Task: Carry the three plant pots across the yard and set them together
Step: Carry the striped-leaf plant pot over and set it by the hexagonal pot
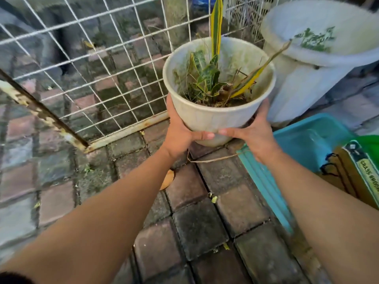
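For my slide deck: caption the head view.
Both hands, left and right, hold a white plant pot above paving.

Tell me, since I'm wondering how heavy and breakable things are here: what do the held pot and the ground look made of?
The pot in both hands looks like thin moulded plastic: off-white, matte, green-stained inside, with a thin even rim. Ceramic can't be ruled out. The ground looks like concrete or brick pavers: rectangular blocks, dark joints, a rough mossy surface.
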`<action>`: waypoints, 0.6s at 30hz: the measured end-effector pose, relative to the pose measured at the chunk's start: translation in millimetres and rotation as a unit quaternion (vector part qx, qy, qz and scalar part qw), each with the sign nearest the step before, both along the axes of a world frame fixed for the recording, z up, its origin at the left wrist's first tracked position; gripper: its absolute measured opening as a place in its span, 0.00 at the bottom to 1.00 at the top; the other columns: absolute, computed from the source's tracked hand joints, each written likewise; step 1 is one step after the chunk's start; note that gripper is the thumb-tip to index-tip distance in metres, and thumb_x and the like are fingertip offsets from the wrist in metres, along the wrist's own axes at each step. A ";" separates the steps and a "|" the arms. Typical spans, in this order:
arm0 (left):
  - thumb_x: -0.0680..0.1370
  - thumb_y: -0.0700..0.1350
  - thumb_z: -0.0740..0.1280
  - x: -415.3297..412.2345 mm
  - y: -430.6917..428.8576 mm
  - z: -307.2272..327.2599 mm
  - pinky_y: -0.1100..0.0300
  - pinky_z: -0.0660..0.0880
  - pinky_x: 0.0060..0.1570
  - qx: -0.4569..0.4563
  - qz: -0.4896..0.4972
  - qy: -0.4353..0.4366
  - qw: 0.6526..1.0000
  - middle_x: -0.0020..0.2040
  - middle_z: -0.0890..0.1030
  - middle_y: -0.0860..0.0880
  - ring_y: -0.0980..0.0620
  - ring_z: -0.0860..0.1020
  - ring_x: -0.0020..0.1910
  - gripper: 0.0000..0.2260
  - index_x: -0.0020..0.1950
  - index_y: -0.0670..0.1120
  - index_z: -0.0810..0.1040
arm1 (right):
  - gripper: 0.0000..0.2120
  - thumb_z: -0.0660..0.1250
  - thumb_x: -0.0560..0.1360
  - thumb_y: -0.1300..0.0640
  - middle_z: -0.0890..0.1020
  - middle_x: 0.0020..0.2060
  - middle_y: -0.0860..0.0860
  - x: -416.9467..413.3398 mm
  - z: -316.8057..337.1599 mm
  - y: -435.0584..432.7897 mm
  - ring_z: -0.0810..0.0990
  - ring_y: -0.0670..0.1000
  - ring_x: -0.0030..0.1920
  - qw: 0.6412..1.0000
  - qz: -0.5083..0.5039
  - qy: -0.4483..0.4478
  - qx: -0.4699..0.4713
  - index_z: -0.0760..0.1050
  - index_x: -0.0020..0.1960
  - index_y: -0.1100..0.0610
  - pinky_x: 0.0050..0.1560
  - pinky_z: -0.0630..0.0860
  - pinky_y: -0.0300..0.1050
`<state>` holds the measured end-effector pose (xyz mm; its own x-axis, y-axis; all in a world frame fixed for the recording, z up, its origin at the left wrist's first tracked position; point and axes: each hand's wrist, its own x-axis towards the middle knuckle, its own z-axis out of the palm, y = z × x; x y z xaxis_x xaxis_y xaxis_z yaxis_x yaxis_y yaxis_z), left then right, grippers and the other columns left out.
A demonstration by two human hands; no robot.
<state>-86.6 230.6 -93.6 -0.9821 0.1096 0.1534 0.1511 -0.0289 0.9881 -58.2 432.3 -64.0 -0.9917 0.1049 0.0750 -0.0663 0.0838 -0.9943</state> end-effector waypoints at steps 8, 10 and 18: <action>0.58 0.41 0.84 -4.4 -6.8 21.5 0.56 0.75 0.72 -0.004 -0.022 0.001 1.000 0.82 0.64 0.39 0.46 0.68 0.79 0.64 0.84 0.41 0.47 | 0.69 0.90 0.54 0.46 0.71 0.79 0.49 0.6 3.4 -3.9 0.72 0.51 0.78 0.999 0.005 0.015 -0.029 0.54 0.84 0.51 0.76 0.74 0.55; 0.58 0.41 0.84 -1.4 -8.9 25.0 0.53 0.74 0.75 -0.013 -0.025 0.010 1.000 0.82 0.64 0.38 0.46 0.68 0.80 0.63 0.84 0.40 0.47 | 0.70 0.89 0.53 0.42 0.70 0.79 0.49 3.2 4.2 -6.8 0.71 0.51 0.78 0.999 -0.001 0.014 -0.045 0.54 0.84 0.50 0.76 0.74 0.57; 0.63 0.41 0.82 9.5 -7.9 54.3 0.46 0.75 0.75 0.012 0.000 0.037 0.999 0.82 0.67 0.42 0.43 0.70 0.80 0.59 0.86 0.45 0.50 | 0.62 0.84 0.61 0.49 0.62 0.83 0.44 13.9 13.8 -22.5 0.65 0.47 0.81 0.991 -0.050 0.049 -0.113 0.49 0.84 0.40 0.77 0.72 0.51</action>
